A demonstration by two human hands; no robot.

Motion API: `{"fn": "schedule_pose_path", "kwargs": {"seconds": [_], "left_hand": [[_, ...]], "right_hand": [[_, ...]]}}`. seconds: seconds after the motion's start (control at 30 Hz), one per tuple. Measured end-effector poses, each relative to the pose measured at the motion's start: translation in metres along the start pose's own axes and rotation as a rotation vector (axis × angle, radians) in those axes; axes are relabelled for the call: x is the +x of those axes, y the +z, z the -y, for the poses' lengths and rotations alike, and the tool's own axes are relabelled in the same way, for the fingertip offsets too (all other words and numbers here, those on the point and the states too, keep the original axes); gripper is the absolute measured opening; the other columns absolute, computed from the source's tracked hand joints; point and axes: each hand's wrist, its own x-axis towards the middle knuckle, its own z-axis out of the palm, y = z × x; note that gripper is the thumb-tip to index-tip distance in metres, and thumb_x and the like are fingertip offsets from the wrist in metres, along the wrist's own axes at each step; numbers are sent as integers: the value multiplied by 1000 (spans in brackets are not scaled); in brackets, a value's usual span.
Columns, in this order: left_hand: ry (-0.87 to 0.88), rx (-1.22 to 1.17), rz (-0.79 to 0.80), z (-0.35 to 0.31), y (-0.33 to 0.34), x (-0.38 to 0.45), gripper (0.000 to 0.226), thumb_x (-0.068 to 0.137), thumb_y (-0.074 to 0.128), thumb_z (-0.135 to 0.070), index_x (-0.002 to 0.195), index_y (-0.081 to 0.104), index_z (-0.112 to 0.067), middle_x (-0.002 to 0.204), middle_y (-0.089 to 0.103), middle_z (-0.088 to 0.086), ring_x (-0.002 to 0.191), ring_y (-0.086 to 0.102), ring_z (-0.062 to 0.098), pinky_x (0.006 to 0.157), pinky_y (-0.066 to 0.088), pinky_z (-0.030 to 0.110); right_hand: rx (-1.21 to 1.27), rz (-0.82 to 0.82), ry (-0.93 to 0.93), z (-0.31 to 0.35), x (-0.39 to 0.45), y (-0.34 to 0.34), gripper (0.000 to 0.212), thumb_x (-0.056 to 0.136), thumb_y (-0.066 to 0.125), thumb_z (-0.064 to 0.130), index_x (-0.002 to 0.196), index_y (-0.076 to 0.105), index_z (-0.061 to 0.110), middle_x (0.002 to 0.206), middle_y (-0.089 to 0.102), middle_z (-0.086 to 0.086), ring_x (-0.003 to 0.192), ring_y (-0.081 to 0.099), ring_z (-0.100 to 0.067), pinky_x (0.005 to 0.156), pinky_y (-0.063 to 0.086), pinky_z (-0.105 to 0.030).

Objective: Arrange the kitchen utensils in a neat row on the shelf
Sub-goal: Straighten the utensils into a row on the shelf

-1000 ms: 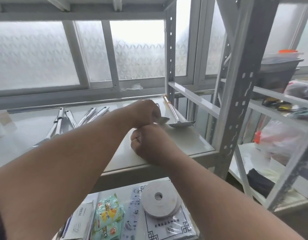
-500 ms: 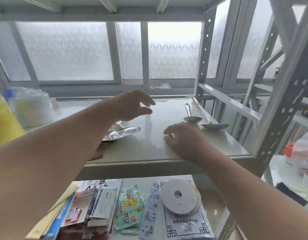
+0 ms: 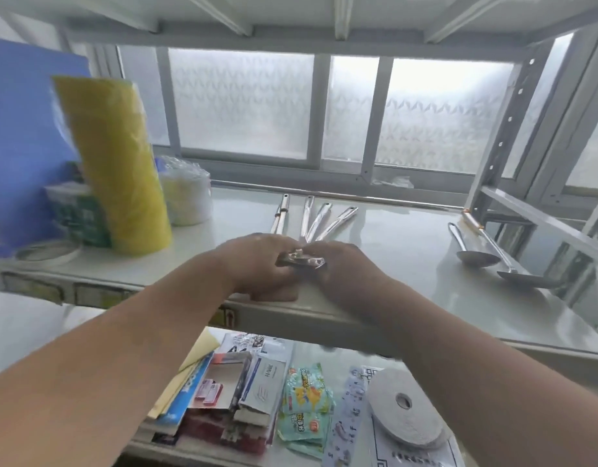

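On the white shelf (image 3: 402, 251) several steel utensils lie bunched, their handles (image 3: 319, 215) fanning toward the window. My left hand (image 3: 257, 267) and my right hand (image 3: 348, 267) meet over the utensils' heads near the shelf's front edge and hide most of them. A shiny metal utensil head (image 3: 302, 260) shows between the fingers of both hands, which curl on it. To the right a steel spoon (image 3: 472, 254) and a longer steel spatula (image 3: 523, 278) lie side by side, apart from both hands.
At the shelf's left stand a yellow wrapped roll (image 3: 122, 170), a blue board (image 3: 21, 129), a clear tub (image 3: 186, 197) and a flat tape ring (image 3: 48, 254). A grey upright post (image 3: 506, 129) bounds the right. The lower shelf holds packets (image 3: 304, 399) and a white tape roll (image 3: 405, 406).
The view has swung left. My left hand, open above the shelf before, and my right hand, flat on the shelf, have come together on the bunched utensils' heads.
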Motion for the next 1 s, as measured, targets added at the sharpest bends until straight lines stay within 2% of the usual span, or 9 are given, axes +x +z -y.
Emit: {"fn": "schedule_pose_path", "kwargs": {"seconds": [0.13, 0.3, 0.47, 0.53, 0.63, 0.73, 0.87, 0.93, 1.0], "left_hand": [[-116, -43, -172, 20, 9, -6, 50, 91, 51, -74, 137, 55, -55, 134, 69, -14, 123, 63, 17, 105, 52, 44], [-180, -68, -260, 24, 18, -3, 39, 84, 50, -67, 111, 67, -45, 109, 71, -14, 107, 64, 18, 94, 56, 43], [-210, -122, -311, 27, 21, -5, 42, 78, 53, -68, 104, 66, -38, 101, 70, -11, 96, 61, 16, 93, 58, 42], [-161, -123, -352, 21, 21, -10, 43, 79, 54, -67, 108, 72, -41, 107, 72, -17, 103, 64, 14, 95, 56, 41], [-73, -136, -396, 14, 16, -17, 59, 79, 56, -66, 129, 73, -41, 129, 72, -20, 119, 63, 11, 107, 49, 43], [-27, -160, -406, 14, 14, -19, 57, 81, 57, -59, 131, 75, -38, 134, 72, -13, 124, 62, 14, 112, 46, 44], [-5, -189, -404, 13, 17, -19, 50, 82, 61, -53, 126, 78, -34, 132, 74, -7, 124, 63, 16, 111, 47, 41], [-12, -162, -380, 13, 17, -18, 57, 80, 57, -58, 130, 74, -37, 137, 71, -9, 132, 58, 15, 119, 39, 46], [14, -93, -362, 13, 18, -19, 62, 80, 54, -61, 138, 68, -44, 146, 61, -19, 147, 41, 11, 128, 14, 58]], "right_hand": [[0, -1, -14, 8, 24, 11, 32, 93, 59, 23, 123, 69, 28, 122, 70, -6, 115, 61, -26, 100, 45, -33], [73, -49, 51, 3, 28, 14, 35, 91, 59, 17, 122, 70, 30, 121, 70, -3, 112, 63, -23, 99, 47, -29], [142, -117, 154, -5, 18, 5, 43, 86, 52, 8, 114, 74, 34, 110, 71, -3, 95, 67, -19, 85, 47, -22], [140, -151, 180, -6, 15, 3, 47, 84, 48, 6, 111, 75, 33, 101, 72, -3, 86, 67, -18, 79, 46, -20], [55, -177, 168, -10, 4, -1, 40, 87, 46, 3, 103, 76, 25, 86, 71, -1, 84, 63, -23, 76, 46, -25], [-131, -187, 128, -16, -12, -7, 22, 96, 51, 16, 88, 71, 14, 80, 68, -8, 80, 61, -32, 70, 48, -38], [-275, -195, 106, -25, -32, -21, 35, 102, 53, 35, 84, 68, 10, 87, 65, -9, 82, 58, -30, 69, 43, -38], [-328, -229, 85, -31, -42, -28, 32, 103, 51, 33, 85, 67, 12, 89, 66, -9, 86, 61, -31, 71, 47, -39], [-344, -271, 97, -37, -52, -32, 32, 102, 50, 35, 82, 64, 16, 86, 66, -7, 84, 61, -30, 69, 48, -40]]}}
